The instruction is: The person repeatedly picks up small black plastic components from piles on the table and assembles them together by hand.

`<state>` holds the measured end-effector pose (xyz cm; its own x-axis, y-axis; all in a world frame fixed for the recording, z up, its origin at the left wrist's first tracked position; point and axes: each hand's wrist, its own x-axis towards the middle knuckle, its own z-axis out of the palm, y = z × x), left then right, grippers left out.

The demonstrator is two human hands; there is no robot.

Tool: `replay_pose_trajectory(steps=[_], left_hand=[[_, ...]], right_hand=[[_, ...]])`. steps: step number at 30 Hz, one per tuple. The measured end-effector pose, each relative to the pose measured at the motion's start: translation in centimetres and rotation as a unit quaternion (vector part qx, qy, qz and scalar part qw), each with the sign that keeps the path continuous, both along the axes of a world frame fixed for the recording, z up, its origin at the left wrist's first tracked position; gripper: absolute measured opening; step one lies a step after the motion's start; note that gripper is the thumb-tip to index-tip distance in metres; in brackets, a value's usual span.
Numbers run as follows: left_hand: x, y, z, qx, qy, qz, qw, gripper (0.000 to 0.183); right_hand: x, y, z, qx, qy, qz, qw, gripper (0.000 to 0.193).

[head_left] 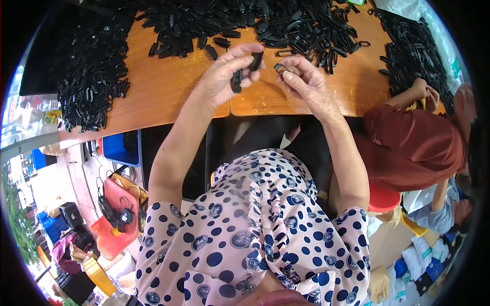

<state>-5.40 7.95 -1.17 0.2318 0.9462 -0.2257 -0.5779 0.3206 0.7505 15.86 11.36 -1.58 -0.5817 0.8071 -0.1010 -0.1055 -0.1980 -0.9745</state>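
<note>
My left hand (220,77) is closed round black plastic pieces above the near part of the table. One dark piece (255,61) sits between its thumb and fingertips, and another black piece (236,81) sticks out below the thumb. A short gap away, my right hand (308,84) pinches a small black rectangular frame (279,68) between thumb and fingers. Beyond both hands spreads a large heap of similar black plastic parts (204,23), long and narrow, with some thin open frames (286,52) at its near edge.
A second pile of black parts (92,86) covers the table's left side, and a third (416,56) lies at the right. A co-worker in a dark red top (413,143) sits close by my right arm. Left of me stand a blue bin (122,148) and a red chair (109,234).
</note>
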Motion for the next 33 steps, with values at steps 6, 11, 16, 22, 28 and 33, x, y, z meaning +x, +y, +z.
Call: replay_pose_trajectory(steps=[6,11,16,22,28,33], left_hand=[[2.3,-1.6,-0.2,0.036,-0.039,-0.043,0.998,0.050],[2.5,-2.0,-0.7,0.043,0.003,-0.044,0.998,0.038],[3.8,-2.2,-0.8,-0.019,-0.088,0.079,0.993,0.018],[5.7,-3.5,-1.1,0.053,0.021,0.094,0.994,0.014],[5.9,-4.0,-0.5,0.198,0.293,0.144,0.924,0.018],[5.2,-4.5,-0.8,0.219,0.415,0.104,0.877,0.025]], right_hand=[[0.7,-0.9,0.6,-0.044,0.028,0.006,0.999,0.023],[1.4,-1.5,0.1,-0.109,0.081,0.001,0.991,0.022],[1.2,-2.5,0.2,-0.162,0.154,-0.014,0.975,0.019],[0.7,-3.0,0.3,-0.176,0.198,-0.027,0.964,0.020],[1.3,-3.0,0.2,-0.178,0.176,-0.009,0.968,0.019],[1.5,-3.1,0.5,-0.172,0.173,0.011,0.970,0.017]])
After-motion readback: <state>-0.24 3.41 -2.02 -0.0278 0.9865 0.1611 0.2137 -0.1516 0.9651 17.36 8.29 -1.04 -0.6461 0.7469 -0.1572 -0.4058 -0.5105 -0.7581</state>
